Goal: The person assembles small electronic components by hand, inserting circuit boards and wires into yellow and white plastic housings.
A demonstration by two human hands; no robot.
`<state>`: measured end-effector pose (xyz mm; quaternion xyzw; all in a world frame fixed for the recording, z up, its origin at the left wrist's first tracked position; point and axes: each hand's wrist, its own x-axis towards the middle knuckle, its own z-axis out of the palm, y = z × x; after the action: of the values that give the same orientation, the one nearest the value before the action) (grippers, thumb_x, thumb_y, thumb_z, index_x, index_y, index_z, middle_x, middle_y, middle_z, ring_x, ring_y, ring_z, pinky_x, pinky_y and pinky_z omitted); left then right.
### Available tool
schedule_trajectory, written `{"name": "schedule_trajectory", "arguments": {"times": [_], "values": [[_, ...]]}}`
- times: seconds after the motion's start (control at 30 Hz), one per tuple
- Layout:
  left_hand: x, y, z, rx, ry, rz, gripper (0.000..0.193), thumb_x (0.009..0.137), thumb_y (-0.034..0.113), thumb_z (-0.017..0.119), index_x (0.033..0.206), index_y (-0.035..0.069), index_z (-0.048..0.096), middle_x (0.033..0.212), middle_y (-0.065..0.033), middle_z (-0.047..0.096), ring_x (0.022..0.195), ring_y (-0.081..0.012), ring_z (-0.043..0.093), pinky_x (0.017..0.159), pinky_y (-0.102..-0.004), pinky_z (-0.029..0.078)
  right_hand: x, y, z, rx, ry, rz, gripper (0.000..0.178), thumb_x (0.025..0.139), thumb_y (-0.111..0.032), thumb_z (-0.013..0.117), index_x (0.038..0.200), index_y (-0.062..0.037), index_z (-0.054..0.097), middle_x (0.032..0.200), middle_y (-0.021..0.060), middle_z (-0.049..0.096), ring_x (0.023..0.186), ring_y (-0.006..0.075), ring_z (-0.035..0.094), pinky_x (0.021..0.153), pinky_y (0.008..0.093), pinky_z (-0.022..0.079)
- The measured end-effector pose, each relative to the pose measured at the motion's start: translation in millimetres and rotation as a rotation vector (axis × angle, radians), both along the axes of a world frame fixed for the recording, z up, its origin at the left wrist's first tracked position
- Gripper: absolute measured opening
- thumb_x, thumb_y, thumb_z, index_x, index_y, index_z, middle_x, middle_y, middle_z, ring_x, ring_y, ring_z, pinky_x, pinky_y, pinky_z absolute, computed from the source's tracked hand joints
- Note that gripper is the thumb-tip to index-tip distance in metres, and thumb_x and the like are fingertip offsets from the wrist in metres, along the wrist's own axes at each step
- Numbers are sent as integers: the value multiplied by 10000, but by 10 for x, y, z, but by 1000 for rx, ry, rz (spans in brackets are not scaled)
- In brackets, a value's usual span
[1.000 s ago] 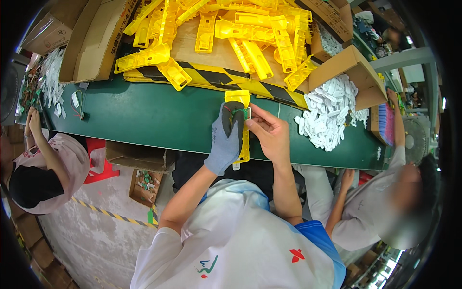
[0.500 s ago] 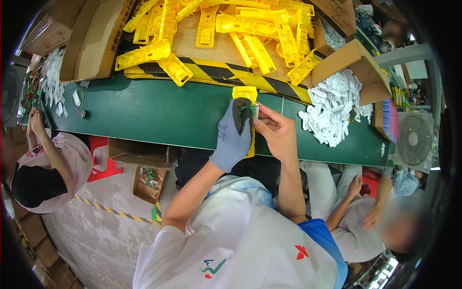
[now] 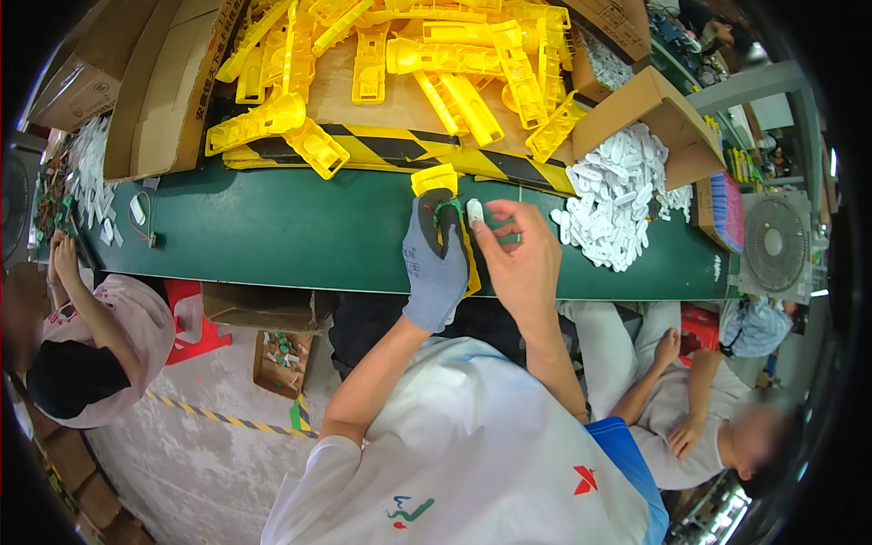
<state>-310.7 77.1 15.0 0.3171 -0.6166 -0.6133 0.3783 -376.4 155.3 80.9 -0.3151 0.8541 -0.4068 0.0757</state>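
Note:
My left hand [image 3: 434, 259], in a grey-blue glove with dark fingertips, is closed around a yellow plastic housing [image 3: 435, 179]. The housing's upper end sticks out beyond the fingers, and a yellow edge shows along the palm. Green and red thin wires [image 3: 447, 208] lie by the gloved thumb. Just to the right is my bare right hand [image 3: 525, 259], its thumb and fingers bent around a small white oval plastic piece [image 3: 475, 212] at the thumb tip. The fingers partly hide how the piece is gripped.
Yellow housings [image 3: 454, 56] are heaped on a board with striped edging [image 3: 381, 148]. White oval pieces [image 3: 610, 195] spill from a carton [image 3: 668, 113] at right. White parts [image 3: 91, 168] lie far left on the green table [image 3: 300, 236]. Co-workers [image 3: 100, 336] sit on both sides.
The right hand has drawn back a little from the housing, and the white piece now shows more plainly. Both hands appear slightly further left, as the whole view has shifted.

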Motion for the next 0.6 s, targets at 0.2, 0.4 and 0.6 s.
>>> {"name": "schedule_trajectory", "arguments": {"times": [0.2,0.4,0.6], "values": [[-11,-6,-42,155,101,-38,236,940,30,513,1174,5,533,976,-130,621,819,-198,610,718,-308,502,-184,222,-249,-35,-188,27,313,832,-46,685,1142,-63,656,1043,113,644,820,229,660,702,299,551],[73,-84,-16,544,279,-112,235,983,51,494,1218,61,500,998,-83,622,716,-114,615,620,-253,514,-576,252,-125,273,464,482,355,781,-101,723,1134,-117,689,1267,106,539,1108,278,551,969,401,458],[73,-129,111,565,237,-159,241,993,78,491,1233,81,473,945,-75,601,616,-149,617,550,-293,526,-913,-79,53,384,516,861,149,771,-148,734,880,-84,654,964,42,628,986,240,607,807,423,491]]}}
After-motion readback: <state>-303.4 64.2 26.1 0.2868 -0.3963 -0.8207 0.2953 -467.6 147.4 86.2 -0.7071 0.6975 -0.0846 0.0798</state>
